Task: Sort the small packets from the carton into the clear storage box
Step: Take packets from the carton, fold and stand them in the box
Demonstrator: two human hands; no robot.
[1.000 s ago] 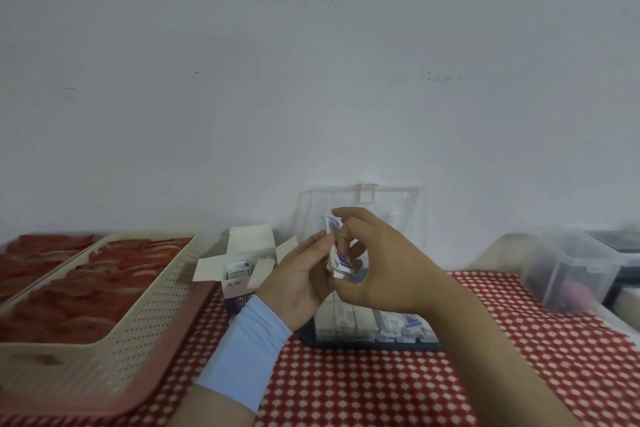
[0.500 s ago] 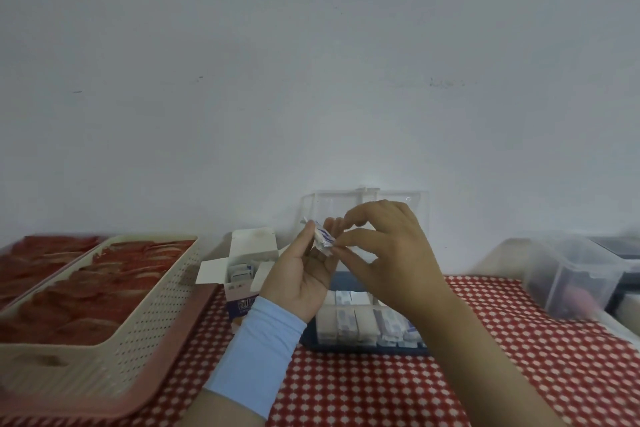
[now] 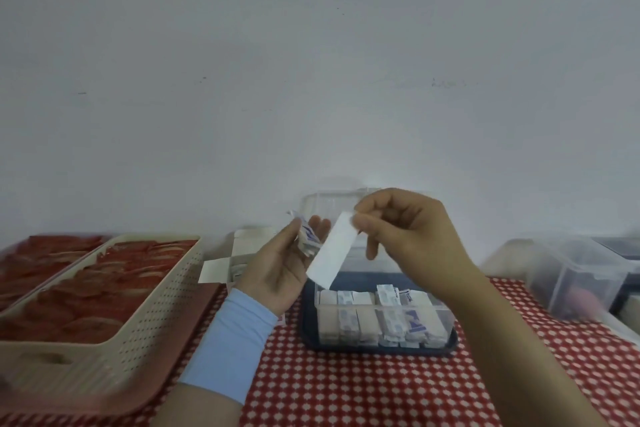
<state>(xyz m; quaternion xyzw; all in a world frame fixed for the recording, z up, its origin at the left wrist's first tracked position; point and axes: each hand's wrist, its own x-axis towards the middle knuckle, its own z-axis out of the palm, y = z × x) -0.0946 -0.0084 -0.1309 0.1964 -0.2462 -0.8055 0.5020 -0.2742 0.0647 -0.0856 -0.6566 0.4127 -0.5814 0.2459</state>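
Note:
My left hand [image 3: 280, 267] holds a small stack of white-and-blue packets [image 3: 306, 237] between thumb and fingers, raised above the table. My right hand [image 3: 405, 236] pinches the top end of one long white packet [image 3: 332, 250], which hangs tilted down to the left, just above the clear storage box [image 3: 446, 317]. The box stands on a dark blue tray, its lid upright behind, with rows of packets inside. The open white carton [image 3: 221, 265] sits left of the box, partly hidden by my left hand.
A cream perforated basket [image 3: 145, 315] of red items fills the left side on a pink tray. Clear plastic bins [image 3: 575, 274] stand at the right. A red-and-white checked cloth [image 3: 363, 388] covers the table. A white wall rises close behind.
My hands have parted: the right has drawn one white packet out of the stack and moved right and up. The left keeps the rest.

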